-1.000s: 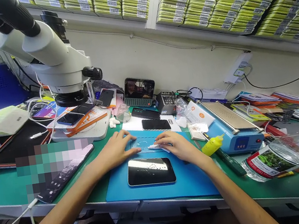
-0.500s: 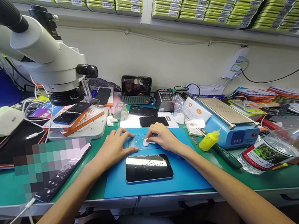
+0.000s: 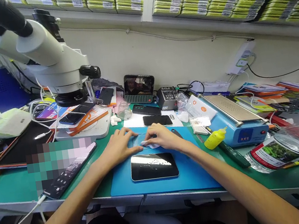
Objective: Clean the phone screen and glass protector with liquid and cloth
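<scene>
On the blue mat [image 3: 194, 172], a thin clear panel [image 3: 136, 140] with dark edge lines lies flat, largely covered by my hands. My left hand [image 3: 120, 144] rests at its left end, thumb and fingers spread apart around the corner. A crumpled white wipe [image 3: 152, 146] is pinched in my right hand [image 3: 162, 137] and pressed on the panel. Nearer to me lies a phone [image 3: 154, 168], its dark screen facing up with scattered droplets or bubbles on it. A dark rounded object [image 3: 176, 133] shows partly behind my right wrist.
A microscope [image 3: 56, 65] overhangs the left side. A charging phone [image 3: 71, 171] lies left of the mat. To the right are a yellow bottle [image 3: 214, 139], a blue heating plate machine [image 3: 231, 122] and a clear jar [image 3: 277, 149]. Another dark phone [image 3: 157, 120] lies behind my hands.
My right hand has shifted the wipe slightly down over the panel, where it looks more spread out. My left hand keeps its place. The whole view has shifted a little.
</scene>
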A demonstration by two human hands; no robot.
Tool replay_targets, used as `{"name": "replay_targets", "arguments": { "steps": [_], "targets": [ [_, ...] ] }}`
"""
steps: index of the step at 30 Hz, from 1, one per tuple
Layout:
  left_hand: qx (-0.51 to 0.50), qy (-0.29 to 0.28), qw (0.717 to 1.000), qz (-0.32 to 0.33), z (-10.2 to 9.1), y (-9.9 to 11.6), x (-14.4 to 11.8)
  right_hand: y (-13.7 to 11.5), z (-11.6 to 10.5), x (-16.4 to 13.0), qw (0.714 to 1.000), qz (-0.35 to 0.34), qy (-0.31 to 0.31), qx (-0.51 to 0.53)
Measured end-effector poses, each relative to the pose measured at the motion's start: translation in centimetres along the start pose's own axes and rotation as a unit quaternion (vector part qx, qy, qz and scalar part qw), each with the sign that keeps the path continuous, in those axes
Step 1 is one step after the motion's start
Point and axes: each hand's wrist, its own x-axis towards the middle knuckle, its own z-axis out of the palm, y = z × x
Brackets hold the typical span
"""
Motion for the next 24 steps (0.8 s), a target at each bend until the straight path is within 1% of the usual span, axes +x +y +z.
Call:
{"name": "replay_targets", "arguments": {
  "steps": [3,5,7,10,13,15,19,24],
  "targets": [
    [-0.012,-0.001,1.0,-0.001,-0.1,-0.1,-0.1,0.8,-0.5,-1.0,0.999,0.023,0.018,-0.013],
    [-0.019,-0.004,1.0,-0.003,-0.1,-0.4,-0.2,1.1,-0.2,-1.0,0.998,0.044,0.043,-0.023],
    [-0.024,-0.01,1.0,0.0,-0.1,-0.7,-0.2,0.8,0.4,-0.6,0.996,0.055,0.069,-0.032],
    [-0.029,-0.018,0.999,0.005,-0.1,-1.2,-0.2,-0.2,1.1,-0.2,0.993,0.05,0.1,-0.041],
    [-0.033,-0.017,0.999,0.01,-0.1,-1.5,-0.1,-1.2,0.8,-0.8,0.993,0.014,0.11,-0.043],
    [-0.04,-0.013,0.999,0.019,-0.3,-1.5,0.0,-1.5,0.4,-1.6,0.994,-0.027,0.099,-0.046],
    [-0.061,-0.004,0.997,0.045,-1.0,-1.4,-0.1,-1.1,-0.1,-2.8,0.99,-0.109,0.065,-0.064],
    [-0.067,0.005,0.996,0.055,-1.4,-1.4,-0.4,-0.3,0.2,-2.1,0.982,-0.159,0.057,-0.087]
  ]
}}
